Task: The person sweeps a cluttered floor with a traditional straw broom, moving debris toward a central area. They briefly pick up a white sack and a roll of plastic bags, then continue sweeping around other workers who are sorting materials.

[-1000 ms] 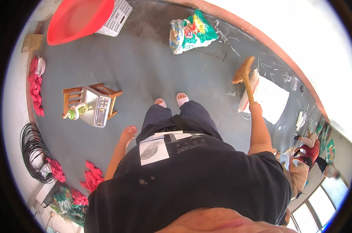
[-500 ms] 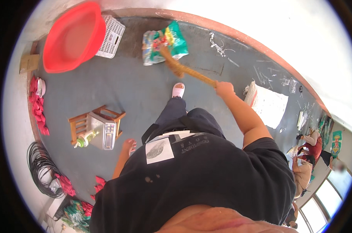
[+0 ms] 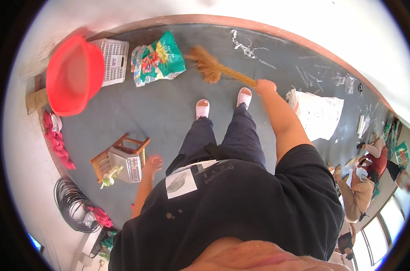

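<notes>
My right hand (image 3: 265, 87) grips the wooden handle of a straw broom (image 3: 209, 67), held out ahead of me, its bristled head blurred beside a green printed bag (image 3: 162, 54). My left hand (image 3: 152, 164) hangs low at my side with fingers apart, near a small wooden stool (image 3: 135, 142) bearing a silver scale (image 3: 126, 166) and a green bottle (image 3: 110, 177). Loose white scraps (image 3: 243, 47) lie on the grey floor beyond the broom. A white woven sack (image 3: 320, 115) lies to the right of my feet.
A red tub (image 3: 71, 77) and white crate (image 3: 112, 62) stand at the upper left, along the wall with red items (image 3: 58, 140) and a black coiled cable (image 3: 71, 203). At the right, co-workers (image 3: 358, 189) are bent down among bags and plastic strips.
The broom swung from beside the white sack up and left over the green bag, then back slightly right of it. My feet have stepped forward, and the floor view has shifted with me.
</notes>
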`<state>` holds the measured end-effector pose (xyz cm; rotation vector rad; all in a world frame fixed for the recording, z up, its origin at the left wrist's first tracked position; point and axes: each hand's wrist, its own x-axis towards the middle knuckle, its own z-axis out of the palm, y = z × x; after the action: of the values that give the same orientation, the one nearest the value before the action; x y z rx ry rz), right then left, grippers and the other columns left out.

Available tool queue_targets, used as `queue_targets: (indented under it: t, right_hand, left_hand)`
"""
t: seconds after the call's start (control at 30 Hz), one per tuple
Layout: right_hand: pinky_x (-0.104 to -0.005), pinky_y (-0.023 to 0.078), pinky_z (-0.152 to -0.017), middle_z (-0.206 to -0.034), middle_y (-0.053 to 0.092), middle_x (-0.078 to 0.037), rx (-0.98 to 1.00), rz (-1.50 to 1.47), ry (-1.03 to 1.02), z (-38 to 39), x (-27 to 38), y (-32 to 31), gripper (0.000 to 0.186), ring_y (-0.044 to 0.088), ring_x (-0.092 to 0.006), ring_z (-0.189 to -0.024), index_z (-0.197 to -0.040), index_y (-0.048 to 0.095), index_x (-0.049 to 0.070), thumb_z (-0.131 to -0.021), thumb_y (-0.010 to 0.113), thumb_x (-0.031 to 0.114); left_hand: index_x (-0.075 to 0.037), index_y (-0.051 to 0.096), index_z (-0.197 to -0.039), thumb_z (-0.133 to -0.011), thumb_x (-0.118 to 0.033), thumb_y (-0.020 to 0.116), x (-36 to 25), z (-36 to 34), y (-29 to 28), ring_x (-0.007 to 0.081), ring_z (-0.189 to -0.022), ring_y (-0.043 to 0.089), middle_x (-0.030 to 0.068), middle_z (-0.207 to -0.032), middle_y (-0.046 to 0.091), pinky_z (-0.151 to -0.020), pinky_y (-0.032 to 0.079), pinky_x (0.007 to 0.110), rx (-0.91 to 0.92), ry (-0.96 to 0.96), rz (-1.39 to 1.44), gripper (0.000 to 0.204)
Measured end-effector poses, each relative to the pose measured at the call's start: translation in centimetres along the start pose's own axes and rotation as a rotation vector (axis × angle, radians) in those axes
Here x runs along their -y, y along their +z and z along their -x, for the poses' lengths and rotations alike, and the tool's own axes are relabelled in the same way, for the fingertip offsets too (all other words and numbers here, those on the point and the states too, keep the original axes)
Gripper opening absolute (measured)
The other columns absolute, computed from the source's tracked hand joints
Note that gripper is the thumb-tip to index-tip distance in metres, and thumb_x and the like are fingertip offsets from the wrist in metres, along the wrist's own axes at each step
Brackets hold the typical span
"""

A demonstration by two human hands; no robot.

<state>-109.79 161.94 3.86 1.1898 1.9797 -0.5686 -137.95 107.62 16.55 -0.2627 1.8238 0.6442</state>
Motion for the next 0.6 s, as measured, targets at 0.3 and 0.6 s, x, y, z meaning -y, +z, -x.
queue_targets:
  t: [0.3,0.6]
  right_hand:
    - [-0.0375,0.043,-0.076,-0.096,0.058,-0.016,-0.071,-0.256,0.686,5.7,-31.0,-3.4,0.038,0.056,-0.0284,-0.091,-0.096,0.058,0.006,-0.074,0.051,0.036]
    - [-0.0393,0.045,-0.065,-0.08,0.06,-0.014,-0.16,-0.457,0.493,11.6,-35.5,1.1,0.025,0.058,-0.0283,-0.075,-0.096,0.055,0.013,-0.078,0.044,0.027]
  left_hand:
    - [-0.005,0.049,-0.104,-0.081,-0.026,0.051,-9.7,-0.1,14.1,0.0153,-0.083,0.056,0.0059,-0.094,0.058,-0.064,0.046,0.029,0.143,0.028,-0.391,0.031]
    - [-0.005,0.047,-0.107,-0.082,-0.026,0.05,-21.4,-0.4,23.3,0.015,-0.083,0.055,0.0082,-0.096,0.057,-0.065,0.045,0.028,0.249,0.099,-0.342,0.033]
